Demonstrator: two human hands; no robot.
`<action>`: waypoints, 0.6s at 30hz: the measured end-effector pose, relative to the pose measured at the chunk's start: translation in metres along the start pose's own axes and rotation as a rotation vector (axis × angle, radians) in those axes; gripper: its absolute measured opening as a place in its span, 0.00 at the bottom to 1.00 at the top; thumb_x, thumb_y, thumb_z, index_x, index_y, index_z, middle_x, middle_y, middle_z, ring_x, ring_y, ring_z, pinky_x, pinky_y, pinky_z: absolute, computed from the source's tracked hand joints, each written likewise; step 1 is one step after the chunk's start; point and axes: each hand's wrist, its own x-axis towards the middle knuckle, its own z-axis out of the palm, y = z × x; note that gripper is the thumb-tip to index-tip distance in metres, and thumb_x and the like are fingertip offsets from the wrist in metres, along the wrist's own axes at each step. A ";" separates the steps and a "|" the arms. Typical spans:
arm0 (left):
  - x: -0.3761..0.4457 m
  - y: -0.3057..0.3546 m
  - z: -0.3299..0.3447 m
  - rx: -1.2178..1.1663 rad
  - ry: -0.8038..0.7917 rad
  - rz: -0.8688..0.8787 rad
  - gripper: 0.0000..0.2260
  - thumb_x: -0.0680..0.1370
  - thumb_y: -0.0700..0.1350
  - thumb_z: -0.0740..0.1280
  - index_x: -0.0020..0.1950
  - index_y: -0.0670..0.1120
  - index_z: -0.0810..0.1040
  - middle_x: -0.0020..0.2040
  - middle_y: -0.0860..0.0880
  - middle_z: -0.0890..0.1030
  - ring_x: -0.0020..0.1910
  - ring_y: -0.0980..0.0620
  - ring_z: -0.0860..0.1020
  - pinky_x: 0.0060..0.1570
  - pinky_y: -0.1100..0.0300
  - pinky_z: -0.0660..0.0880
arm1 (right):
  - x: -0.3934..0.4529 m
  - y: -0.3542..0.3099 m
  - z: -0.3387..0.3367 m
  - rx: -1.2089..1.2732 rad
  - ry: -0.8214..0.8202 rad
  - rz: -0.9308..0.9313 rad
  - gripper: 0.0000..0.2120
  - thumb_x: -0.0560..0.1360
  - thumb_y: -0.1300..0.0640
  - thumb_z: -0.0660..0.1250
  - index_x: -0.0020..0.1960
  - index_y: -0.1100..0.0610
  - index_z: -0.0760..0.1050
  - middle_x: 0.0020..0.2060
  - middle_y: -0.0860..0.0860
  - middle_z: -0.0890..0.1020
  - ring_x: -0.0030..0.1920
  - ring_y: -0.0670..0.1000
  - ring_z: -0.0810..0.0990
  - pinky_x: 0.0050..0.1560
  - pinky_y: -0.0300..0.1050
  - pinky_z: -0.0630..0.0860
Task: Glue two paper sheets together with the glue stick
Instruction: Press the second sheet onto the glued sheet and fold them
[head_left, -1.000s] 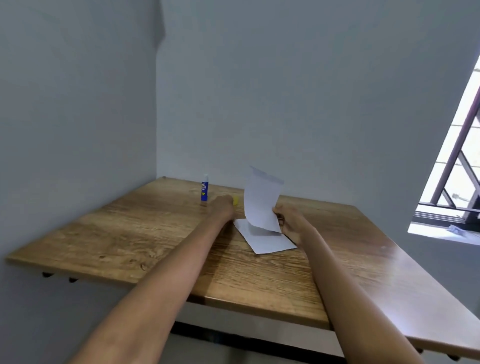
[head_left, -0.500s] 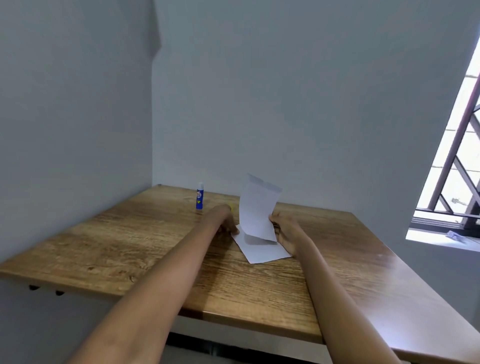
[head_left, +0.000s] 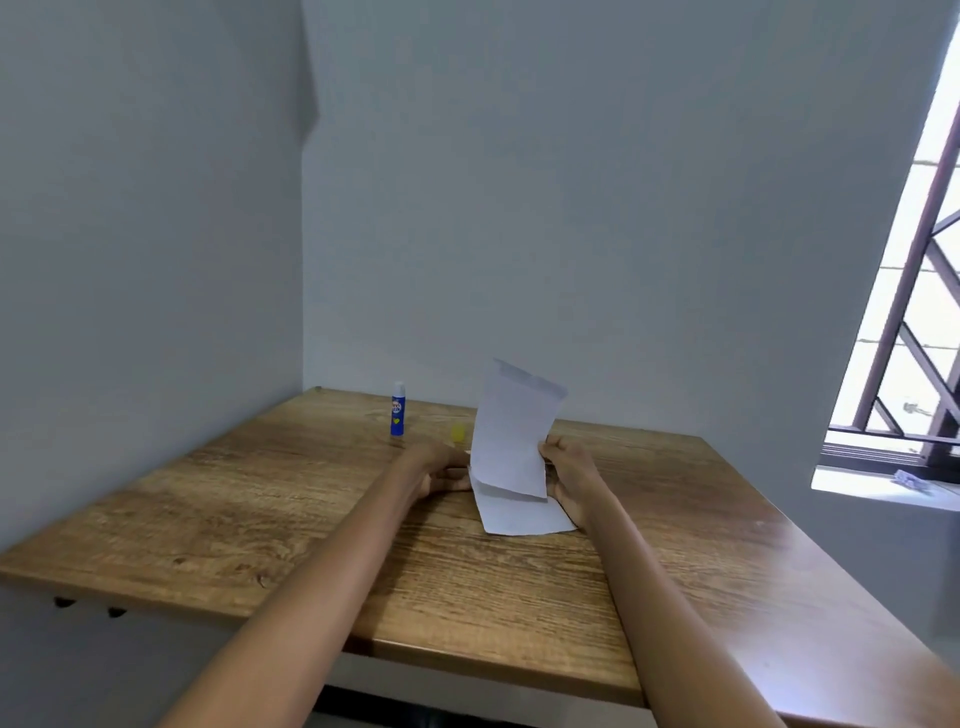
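Observation:
A white paper sheet (head_left: 522, 517) lies flat on the wooden table (head_left: 291, 499). A second white sheet (head_left: 511, 436) stands almost upright over it, its lower edge near the flat one. My right hand (head_left: 569, 475) pinches the upright sheet's right edge. My left hand (head_left: 434, 467) lies on the table with its fingertips at the left edge of both sheets; whether it grips is hidden. The blue glue stick (head_left: 398, 415) stands upright at the far left with its white tip showing, and its yellow cap (head_left: 457, 432) lies beside it.
Grey walls close the table in at the left and the back. A barred window (head_left: 914, 332) with a sill is at the right. The table's near edge runs under my forearms.
My left hand has drawn back from the yellow cap to the left edge of the sheets. The upright sheet has come lower and closer to the flat one.

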 end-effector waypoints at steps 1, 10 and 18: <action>0.000 -0.002 0.001 -0.008 0.015 0.023 0.07 0.74 0.31 0.66 0.47 0.40 0.72 0.42 0.44 0.80 0.39 0.50 0.78 0.31 0.59 0.81 | 0.000 0.000 0.000 -0.002 0.010 -0.004 0.10 0.81 0.60 0.57 0.55 0.64 0.74 0.49 0.57 0.81 0.47 0.54 0.80 0.50 0.51 0.79; 0.012 -0.012 -0.003 -0.086 0.197 0.435 0.12 0.72 0.25 0.63 0.52 0.35 0.78 0.41 0.45 0.79 0.38 0.53 0.78 0.32 0.68 0.77 | -0.002 -0.011 0.003 0.226 0.166 -0.174 0.08 0.81 0.59 0.58 0.47 0.59 0.74 0.45 0.56 0.79 0.44 0.55 0.77 0.47 0.53 0.74; 0.041 0.004 -0.019 -0.157 0.282 0.608 0.12 0.74 0.29 0.64 0.55 0.36 0.79 0.51 0.42 0.81 0.46 0.49 0.80 0.39 0.67 0.78 | 0.027 -0.013 -0.020 0.151 0.345 -0.230 0.09 0.80 0.58 0.58 0.43 0.54 0.74 0.43 0.53 0.79 0.42 0.52 0.76 0.41 0.45 0.71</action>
